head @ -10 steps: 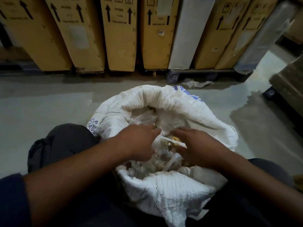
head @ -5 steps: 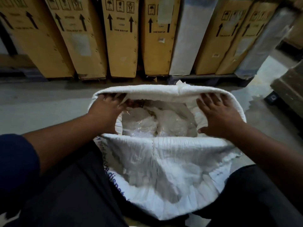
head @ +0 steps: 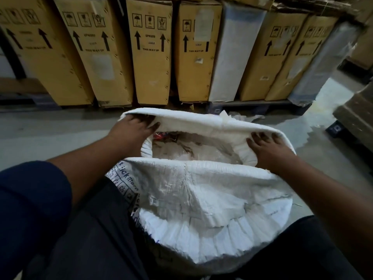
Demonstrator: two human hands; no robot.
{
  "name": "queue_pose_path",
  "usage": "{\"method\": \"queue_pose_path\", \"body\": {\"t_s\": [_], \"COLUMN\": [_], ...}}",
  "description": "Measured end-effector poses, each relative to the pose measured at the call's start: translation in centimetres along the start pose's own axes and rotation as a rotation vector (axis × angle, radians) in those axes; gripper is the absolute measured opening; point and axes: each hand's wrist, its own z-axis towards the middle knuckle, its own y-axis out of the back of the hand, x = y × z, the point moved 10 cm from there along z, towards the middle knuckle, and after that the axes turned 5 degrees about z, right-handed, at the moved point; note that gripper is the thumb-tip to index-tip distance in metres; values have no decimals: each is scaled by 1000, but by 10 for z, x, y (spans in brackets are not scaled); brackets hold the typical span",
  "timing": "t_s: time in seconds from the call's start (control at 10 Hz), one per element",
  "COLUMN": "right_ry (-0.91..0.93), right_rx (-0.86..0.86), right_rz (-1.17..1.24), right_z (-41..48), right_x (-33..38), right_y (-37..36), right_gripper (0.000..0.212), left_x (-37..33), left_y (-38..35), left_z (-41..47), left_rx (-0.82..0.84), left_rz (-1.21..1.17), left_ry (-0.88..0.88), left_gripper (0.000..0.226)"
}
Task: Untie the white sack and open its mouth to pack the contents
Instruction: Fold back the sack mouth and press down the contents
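Note:
The white woven sack stands between my knees with its mouth wide open and its rim rolled outward. My left hand grips the rolled rim at the far left corner, fingers tucked under the fold. My right hand holds the rim at the right side, fingers spread over the fabric. Inside lie clear plastic packets and a small red item near my left hand. Blue print runs down the sack's left side.
A row of tall cardboard boxes with "this way up" arrows stands on pallets across the back. Two wrapped white panels lean among them. Grey concrete floor lies to the left; another pallet stack sits at right.
One second ago both hands were inside the sack among the packets. They have since moved out to the rim and pulled the mouth wide; the far rim now sits higher.

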Motion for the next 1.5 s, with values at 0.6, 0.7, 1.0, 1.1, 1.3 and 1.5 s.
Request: {"method": "queue_pose_path", "body": {"t_s": [0.6,0.7,1.0,1.1,1.3,1.5], "right_ry": [525,508,541,575,467,531], "right_rx": [453,538,577,615,513,-538], "right_rz": [481,461,188,206,378,621], "right_z": [-164,-185,-227,-234,-216,-169], "right_x": [139,143,168,178,172,145], "right_y": [-4,-16,-84,-95,-44,71], "right_gripper": [60,65,33,31,36,13], "left_x": [-168,-180,-225,-230,-214,-142], "left_y": [28,25,-28,-32,4,53], "left_z": [-91,-119,-178,-184,-145,-71], "left_rx": [422,473,523,555,490,-61], "left_rz": [-455,-415,-341,-340,-416,-950], "left_ry": [-539,-585,-588,-621,-500,-96], "left_gripper": [87,89,87,92,56,42]}}
